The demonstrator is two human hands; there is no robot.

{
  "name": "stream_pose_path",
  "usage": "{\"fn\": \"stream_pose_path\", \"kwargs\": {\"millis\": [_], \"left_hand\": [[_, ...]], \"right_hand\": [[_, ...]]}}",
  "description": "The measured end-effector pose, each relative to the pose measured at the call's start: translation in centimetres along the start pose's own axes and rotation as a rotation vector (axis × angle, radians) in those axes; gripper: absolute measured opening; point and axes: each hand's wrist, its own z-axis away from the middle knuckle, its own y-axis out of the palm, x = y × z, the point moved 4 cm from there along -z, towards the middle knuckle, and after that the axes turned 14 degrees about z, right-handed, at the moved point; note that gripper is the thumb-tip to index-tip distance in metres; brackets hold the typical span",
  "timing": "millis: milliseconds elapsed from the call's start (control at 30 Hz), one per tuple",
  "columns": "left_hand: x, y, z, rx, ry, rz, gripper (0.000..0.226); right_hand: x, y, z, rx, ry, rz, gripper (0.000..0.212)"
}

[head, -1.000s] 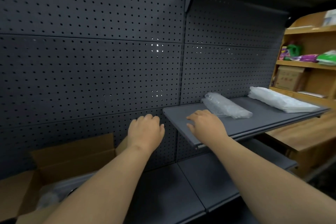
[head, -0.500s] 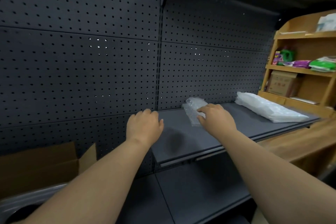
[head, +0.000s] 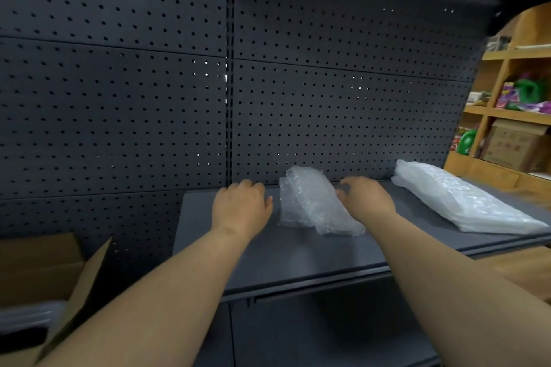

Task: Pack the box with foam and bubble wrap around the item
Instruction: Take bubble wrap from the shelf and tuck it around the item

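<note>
A crumpled roll of clear bubble wrap (head: 313, 202) lies on the dark grey shelf (head: 298, 259). My left hand (head: 241, 208) hovers just left of it, fingers loosely bent, holding nothing. On the wrap's right side is my right hand (head: 365, 195), fingers relaxed, fingertips close to the wrap; contact is unclear. A flat white foam stack (head: 459, 199) in plastic lies further right on the same shelf. The open cardboard box (head: 71, 286) sits at lower left, with clear plastic and something dark partly visible inside.
A dark pegboard wall (head: 149, 98) backs the shelf. A wooden shelving unit (head: 512, 116) with bottles, packets and a carton stands at right. A lower grey shelf (head: 328, 334) runs beneath.
The view has shifted right and closer to the shelf. Both hands have moved forward to either side of the bubble wrap; the right hand came off its top.
</note>
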Motion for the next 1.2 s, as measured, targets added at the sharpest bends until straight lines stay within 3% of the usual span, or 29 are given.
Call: {"fn": "stream_pose_path", "kwargs": {"millis": [233,333,667,767,967,1200], "left_hand": [[0.2,1.2,-1.4,0.006,-0.026,-0.032,0.036],[0.8,1.4,-1.8,-0.010,-0.031,-0.019,0.037],[1.5,2.2,-2.7,0.023,-0.040,0.075,0.032],[0.9,3.2,-3.3,0.116,-0.049,0.175,0.033],[-0.6,5.5,-3.8,0.453,-0.190,0.438,0.053],[-1.0,6.1,-4.2,0.523,-0.183,0.455,0.046]], "right_hand": [[0.0,3.2,-2.9,0.268,0.131,-0.051,0.028],[0.9,3.6,-3.5,0.353,0.129,-0.087,0.038],[3.7,4.4,-4.2,0.399,0.141,-0.258,0.050],[3.6,4.4,-4.3,0.385,0.155,-0.303,0.050],[3.9,4.6,-4.5,0.377,0.174,-0.398,0.048],[4.4,5.3,-4.9,0.404,0.267,-0.655,0.045]]}}
